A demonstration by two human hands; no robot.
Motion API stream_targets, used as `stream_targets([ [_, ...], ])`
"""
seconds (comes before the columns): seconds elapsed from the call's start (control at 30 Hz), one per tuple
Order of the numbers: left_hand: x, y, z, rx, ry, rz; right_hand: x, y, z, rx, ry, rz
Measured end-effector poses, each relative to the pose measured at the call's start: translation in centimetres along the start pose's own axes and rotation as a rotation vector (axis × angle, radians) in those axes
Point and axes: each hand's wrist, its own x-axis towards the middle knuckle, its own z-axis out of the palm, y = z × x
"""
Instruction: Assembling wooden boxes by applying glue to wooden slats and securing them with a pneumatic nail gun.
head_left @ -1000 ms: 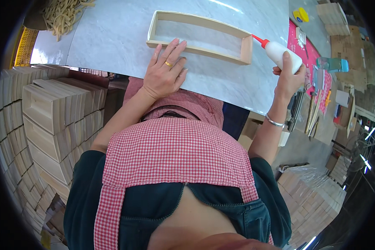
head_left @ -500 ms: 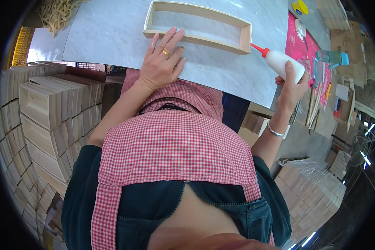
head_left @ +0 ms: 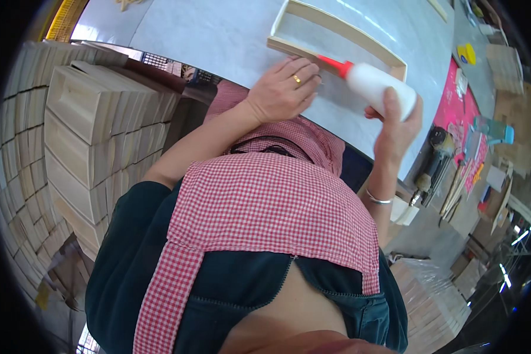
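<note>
A shallow rectangular wooden frame (head_left: 348, 32) lies on the pale marbled tabletop (head_left: 194, 35), its near side partly hidden by the bottle and my hands. My right hand (head_left: 398, 127) is wrapped round a white squeeze bottle (head_left: 380, 88) with a red nozzle. The bottle is tilted, its nozzle tip at the frame's near side; I cannot tell if it touches. My left hand (head_left: 283, 91), with a gold ring, is beside the frame's near side. Its fingers are curled together; what they hold, if anything, is too small to make out.
Stacks of wooden boxes (head_left: 74, 106) rise at the left below the table. On the right are a pink sheet (head_left: 452, 97), a yellow tub (head_left: 466, 53), a teal-capped container (head_left: 504, 134) and a dark power tool (head_left: 435, 159). Plastic-wrapped wood (head_left: 430, 301) stands lower right.
My left hand's fingers have curled and come off the top of the frame's side. The bottle's nozzle has moved left from the frame's right corner, along its near side. The view has shifted.
</note>
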Motion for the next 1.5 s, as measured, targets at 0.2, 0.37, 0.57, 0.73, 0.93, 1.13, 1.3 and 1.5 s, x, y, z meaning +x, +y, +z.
stream_targets([
  [0.2, -0.6, -0.3, 0.1, -0.005, -0.047, -0.031, 0.4, -0.2, 6.4, 0.116, -0.128, -0.031],
  [0.37, -0.6, -0.4, 0.2, -0.03, -0.01, -0.022, 0.8, -0.2, 7.1, 0.088, -0.139, -0.053],
  [0.57, -0.4, -0.5, 0.3, -0.035, 0.022, -0.011, 0.8, -0.5, 4.8, 0.025, -0.085, -0.057],
  [0.73, -0.4, -0.4, 0.3, -0.026, 0.007, -0.004, 0.8, -0.4, 1.6, -0.052, -0.008, -0.033],
  [0.93, -0.3, -0.2, 0.2, -0.014, 0.007, -0.016, 0.5, -0.2, -2.1, -0.098, 0.091, -0.011],
  [1.13, -0.4, -0.1, 0.3, -0.005, -0.006, -0.023, 0.1, 0.0, -5.6, -0.145, 0.199, 0.004],
  [1.3, -0.4, 0.1, 0.2, -0.004, -0.029, -0.042, -0.1, 0.5, -8.3, -0.168, 0.256, 0.006],
  [1.5, -0.4, 0.1, 0.2, 0.002, -0.042, -0.045, -0.3, 0.9, -10.8, -0.127, 0.312, 0.009],
])
